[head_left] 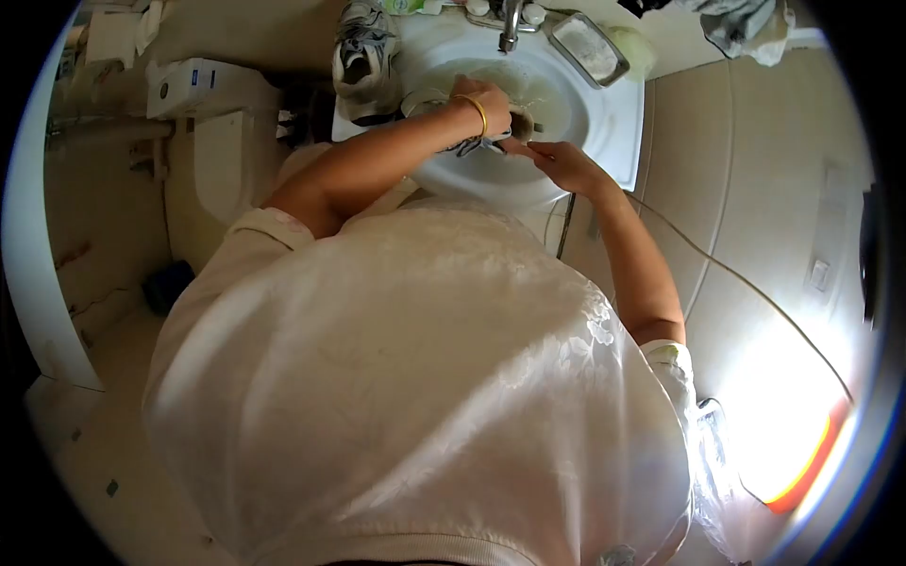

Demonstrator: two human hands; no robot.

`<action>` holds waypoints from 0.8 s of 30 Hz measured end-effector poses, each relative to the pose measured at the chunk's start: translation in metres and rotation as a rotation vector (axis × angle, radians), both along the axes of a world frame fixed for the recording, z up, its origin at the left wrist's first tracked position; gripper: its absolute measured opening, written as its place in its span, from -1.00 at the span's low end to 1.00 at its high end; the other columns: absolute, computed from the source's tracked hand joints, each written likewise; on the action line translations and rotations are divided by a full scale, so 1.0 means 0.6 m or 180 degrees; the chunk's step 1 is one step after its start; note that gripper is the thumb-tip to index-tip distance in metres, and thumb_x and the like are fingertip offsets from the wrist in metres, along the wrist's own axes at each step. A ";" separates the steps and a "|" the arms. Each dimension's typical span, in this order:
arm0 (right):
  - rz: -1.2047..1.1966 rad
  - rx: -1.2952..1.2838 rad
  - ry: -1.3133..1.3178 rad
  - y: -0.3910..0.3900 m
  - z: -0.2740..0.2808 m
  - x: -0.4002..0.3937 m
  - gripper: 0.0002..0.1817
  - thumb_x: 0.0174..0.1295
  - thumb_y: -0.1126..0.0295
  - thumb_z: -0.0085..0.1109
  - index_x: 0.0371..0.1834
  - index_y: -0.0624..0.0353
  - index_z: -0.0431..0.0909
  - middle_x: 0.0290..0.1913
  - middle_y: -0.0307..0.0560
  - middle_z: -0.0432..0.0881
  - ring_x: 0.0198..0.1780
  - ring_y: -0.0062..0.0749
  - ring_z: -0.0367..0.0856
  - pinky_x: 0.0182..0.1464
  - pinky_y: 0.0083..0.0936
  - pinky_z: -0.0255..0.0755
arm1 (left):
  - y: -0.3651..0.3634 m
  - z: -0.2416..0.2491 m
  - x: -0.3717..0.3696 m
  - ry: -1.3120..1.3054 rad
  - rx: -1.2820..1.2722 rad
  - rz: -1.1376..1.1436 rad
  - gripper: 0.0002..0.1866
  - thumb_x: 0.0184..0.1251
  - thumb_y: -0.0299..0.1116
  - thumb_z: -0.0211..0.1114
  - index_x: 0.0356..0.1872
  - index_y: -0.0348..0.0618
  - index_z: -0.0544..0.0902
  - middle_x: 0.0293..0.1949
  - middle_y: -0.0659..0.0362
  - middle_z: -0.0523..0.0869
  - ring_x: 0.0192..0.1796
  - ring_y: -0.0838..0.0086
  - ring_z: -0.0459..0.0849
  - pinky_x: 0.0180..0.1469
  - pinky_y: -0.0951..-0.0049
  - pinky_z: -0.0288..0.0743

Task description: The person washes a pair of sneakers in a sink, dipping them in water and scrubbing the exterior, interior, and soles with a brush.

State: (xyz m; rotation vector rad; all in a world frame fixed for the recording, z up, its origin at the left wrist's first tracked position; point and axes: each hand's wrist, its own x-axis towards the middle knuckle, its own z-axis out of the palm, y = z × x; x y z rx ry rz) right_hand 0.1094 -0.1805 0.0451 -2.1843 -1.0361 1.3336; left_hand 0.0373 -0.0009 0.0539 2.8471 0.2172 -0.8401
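My left hand (483, 97), with a gold bangle at the wrist, reaches over the basin and is closed on a grey and white shoe (464, 148). Part of that shoe is hidden by the hand and forearm. My right hand (566, 166) is closed at the front rim, around what looks like the pinkish handle of a brush (517, 147), which meets the shoe; its head is hidden. Both hands are over the white sink (604, 141), where cloudy water (557, 94) lies. A second grey and white sneaker (366, 66) stands on the sink's left ledge.
A metal faucet (510, 26) rises at the back of the basin. A soap dish (590, 49) holding something white sits at the back right. To the left are a toilet (224, 160) and a white box (212, 87). A bright lamp (779, 443) with a cable shines at the lower right.
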 end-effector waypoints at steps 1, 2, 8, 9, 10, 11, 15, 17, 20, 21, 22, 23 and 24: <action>0.0118 -0.0474 -0.0391 0.013 0.034 -0.009 -0.65 0.19 0.39 -0.05 0.04 0.18 0.49 -0.15 -0.01 0.62 -0.01 -0.27 0.55 -0.04 -0.51 0.39 | -0.002 0.000 0.002 0.0065 -0.0173 0.0098 -0.66 0.15 -0.16 0.02 -0.36 -0.13 0.70 -0.25 0.00 0.67 -0.10 0.12 0.60 0.08 -0.02 0.25; 0.0363 -0.0645 -0.0694 0.014 0.041 -0.011 -0.66 0.18 0.39 -0.05 0.02 0.16 0.51 -0.15 -0.04 0.63 -0.02 -0.28 0.56 -0.07 -0.49 0.41 | -0.004 -0.007 0.003 0.0131 -0.0261 0.0200 -0.64 0.15 -0.14 0.01 -0.35 -0.14 0.70 -0.23 -0.02 0.67 -0.07 0.09 0.59 0.11 -0.09 0.19; 0.1508 -0.1515 -0.2384 0.022 0.048 -0.035 -0.68 0.13 0.40 0.01 -0.01 -0.02 0.53 -0.21 -0.20 0.65 -0.14 -0.42 0.63 -0.30 -0.45 0.49 | -0.069 -0.058 -0.009 0.0472 -0.0256 -0.0029 -0.56 0.16 -0.03 -0.03 -0.30 -0.13 0.69 -0.10 -0.05 0.61 0.07 -0.01 0.47 0.18 -0.39 -0.18; 0.1552 -0.1420 -0.2694 0.016 0.045 -0.045 -0.66 0.13 0.40 0.02 0.02 -0.04 0.50 -0.22 -0.21 0.66 -0.15 -0.44 0.64 -0.34 -0.46 0.48 | -0.074 -0.061 -0.010 0.0450 -0.0285 -0.0030 -0.56 0.16 -0.03 -0.04 -0.29 -0.12 0.69 -0.09 -0.04 0.61 0.07 -0.01 0.47 0.18 -0.38 -0.16; 0.1595 -0.1321 -0.3002 0.011 0.040 -0.053 -0.64 0.13 0.39 0.02 0.05 -0.06 0.47 -0.23 -0.22 0.66 -0.17 -0.45 0.64 -0.37 -0.46 0.48 | -0.075 -0.050 -0.005 0.0489 -0.0087 -0.0124 -0.57 0.18 -0.05 -0.04 -0.25 -0.13 0.68 -0.09 -0.01 0.61 0.07 0.01 0.48 0.17 -0.38 -0.12; 0.1410 -0.1261 -0.2947 0.000 0.034 -0.053 -0.61 0.14 0.40 0.01 0.08 -0.05 0.43 -0.25 -0.21 0.66 -0.20 -0.44 0.65 -0.38 -0.47 0.48 | -0.069 -0.063 -0.003 0.0389 -0.0237 -0.0021 -0.57 0.18 -0.05 -0.04 -0.25 -0.13 0.67 -0.09 -0.02 0.62 0.06 0.01 0.48 0.15 -0.38 -0.09; 0.1092 -0.1255 -0.2742 -0.035 -0.010 -0.048 -0.53 0.14 0.42 0.01 0.19 0.02 0.28 -0.43 -0.16 0.62 -0.37 -0.44 0.65 -0.48 -0.52 0.45 | -0.044 -0.098 0.011 0.0290 -0.0587 0.0260 -0.57 0.16 -0.06 -0.03 -0.27 -0.16 0.67 -0.08 -0.03 0.60 0.05 0.05 0.49 0.07 -0.25 0.09; 0.0986 -0.0717 -0.2351 -0.052 -0.073 -0.036 -0.53 0.16 0.40 0.00 0.20 0.01 0.27 -0.53 -0.15 0.57 -0.50 -0.48 0.60 -0.58 -0.54 0.39 | -0.048 -0.105 0.013 0.0269 -0.0570 0.0360 -0.58 0.14 -0.06 -0.02 -0.30 -0.16 0.67 -0.03 -0.02 0.58 0.07 0.08 0.49 0.05 -0.19 0.14; 0.0092 -0.0009 -0.0646 -0.075 -0.119 0.011 -0.58 0.22 0.29 0.00 0.19 -0.06 0.33 -0.62 -0.21 0.44 -0.68 -0.58 0.42 -0.71 -0.57 0.23 | -0.051 -0.090 -0.001 -0.0125 -0.0586 0.0231 -0.58 0.12 -0.04 -0.01 -0.38 -0.14 0.69 0.09 0.01 0.50 0.13 0.12 0.44 0.09 -0.05 0.18; -0.0508 -0.0458 0.0407 -0.063 -0.057 0.019 -0.57 0.23 0.23 0.01 0.19 -0.07 0.35 -0.65 -0.22 0.38 -0.72 -0.62 0.34 -0.74 -0.60 0.17 | -0.047 -0.096 -0.003 -0.0288 -0.0685 0.0254 -0.58 0.11 -0.04 0.00 -0.41 -0.14 0.69 0.11 0.01 0.47 0.14 0.13 0.43 0.10 -0.01 0.20; -0.1102 -0.0901 0.1472 -0.059 -0.022 0.020 -0.57 0.24 0.17 0.02 0.19 -0.08 0.36 -0.68 -0.24 0.33 -0.75 -0.67 0.26 -0.77 -0.64 0.11 | -0.044 -0.111 -0.007 -0.0445 -0.0788 0.0279 -0.59 0.10 -0.04 0.00 -0.43 -0.13 0.69 0.13 0.01 0.45 0.15 0.14 0.42 0.11 0.04 0.21; -0.1319 -0.0910 0.1853 -0.063 -0.019 0.013 -0.55 0.23 0.12 0.02 0.19 -0.08 0.36 -0.68 -0.26 0.28 -0.76 -0.69 0.19 -0.78 -0.66 0.06 | -0.041 -0.126 -0.011 -0.0602 -0.0894 0.0304 -0.59 0.09 -0.03 0.01 -0.46 -0.12 0.70 0.15 0.00 0.43 0.16 0.15 0.41 0.12 0.09 0.23; -0.1536 -0.0909 0.2229 -0.067 -0.018 0.008 -0.52 0.22 0.07 0.03 0.20 -0.09 0.37 -0.68 -0.29 0.24 -0.77 -0.71 0.12 -0.80 -0.68 0.02 | -0.037 -0.140 -0.016 -0.1065 -0.0735 0.0155 -0.60 0.08 -0.04 0.02 -0.46 -0.13 0.70 0.14 0.00 0.43 0.15 0.17 0.41 0.12 0.12 0.25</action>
